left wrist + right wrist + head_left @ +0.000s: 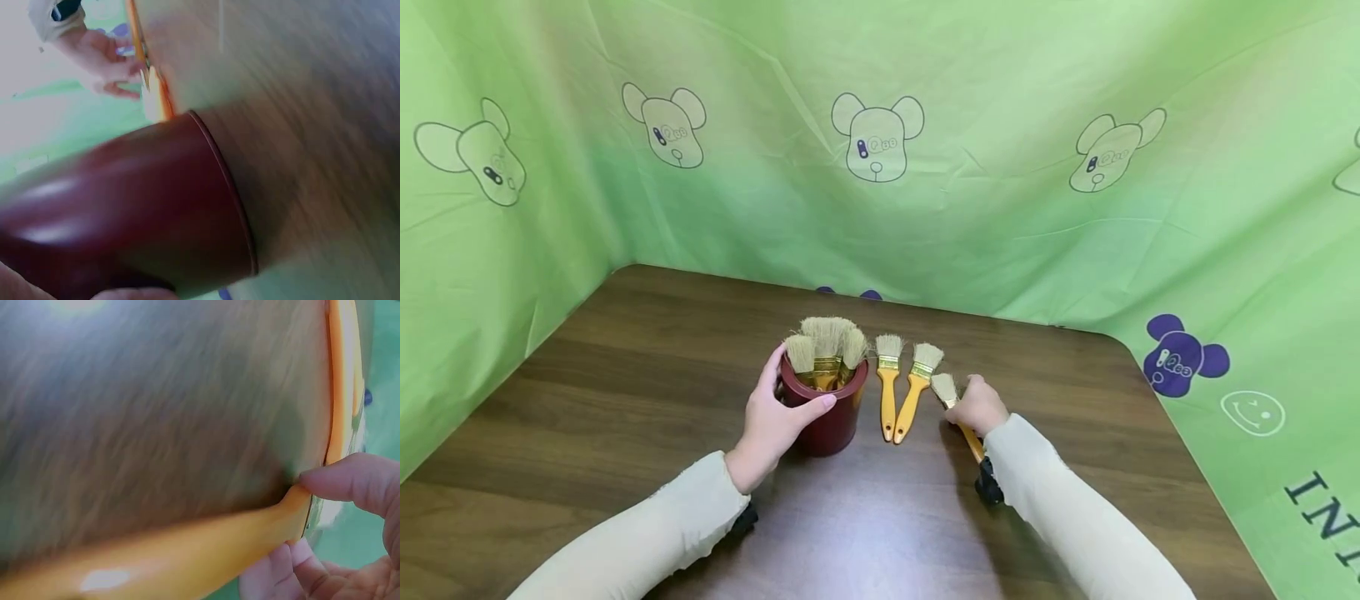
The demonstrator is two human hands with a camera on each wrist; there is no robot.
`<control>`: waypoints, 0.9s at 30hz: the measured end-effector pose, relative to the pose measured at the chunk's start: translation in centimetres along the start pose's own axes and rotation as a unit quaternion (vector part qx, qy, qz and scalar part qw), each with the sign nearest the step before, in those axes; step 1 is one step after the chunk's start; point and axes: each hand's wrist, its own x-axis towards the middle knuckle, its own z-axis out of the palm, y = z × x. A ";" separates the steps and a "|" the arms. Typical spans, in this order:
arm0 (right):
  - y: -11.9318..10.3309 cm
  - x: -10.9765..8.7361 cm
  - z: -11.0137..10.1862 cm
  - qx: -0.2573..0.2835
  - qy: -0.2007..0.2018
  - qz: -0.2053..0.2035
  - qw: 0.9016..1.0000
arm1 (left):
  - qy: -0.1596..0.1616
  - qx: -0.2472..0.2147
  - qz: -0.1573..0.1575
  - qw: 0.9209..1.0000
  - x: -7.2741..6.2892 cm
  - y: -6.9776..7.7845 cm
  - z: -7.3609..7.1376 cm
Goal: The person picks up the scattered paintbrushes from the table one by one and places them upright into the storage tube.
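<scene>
A dark red round pot [833, 425] stands on the table with several paintbrushes [826, 342] in it, bristles up. My left hand [775, 421] grips the pot near its rim, thumb across the front and fingers round the left side. The pot's side [144, 206] fills much of the left wrist view. To the right, my right hand [979, 407] pinches a paintbrush [945, 390] with pale bristles. In the right wrist view its yellow handle [169, 553] runs to the lower left, thumb and fingertips at the neck.
Two paintbrushes, one [888, 387] beside the pot and another [916, 390] to its right, lie on the brown wooden table [647, 358] with bristles away from me. A green printed cloth [985, 200] hangs behind the table and along its sides.
</scene>
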 end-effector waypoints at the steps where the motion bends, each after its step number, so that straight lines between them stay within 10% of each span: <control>1: 0.2 -0.1 -0.2 -0.006 -0.003 0.000 1.000 | -0.004 0.001 -0.001 1.000 0.1 0.0 -0.1; 13: 3.0 -0.5 -1.0 0.057 -0.037 0.023 0.997 | -0.042 0.004 -0.025 0.999 1.1 0.1 -1.0; 27: 5.5 -0.1 -3.5 0.013 -0.044 -0.130 0.990 | -0.119 -0.040 -0.083 0.989 2.2 0.4 -2.5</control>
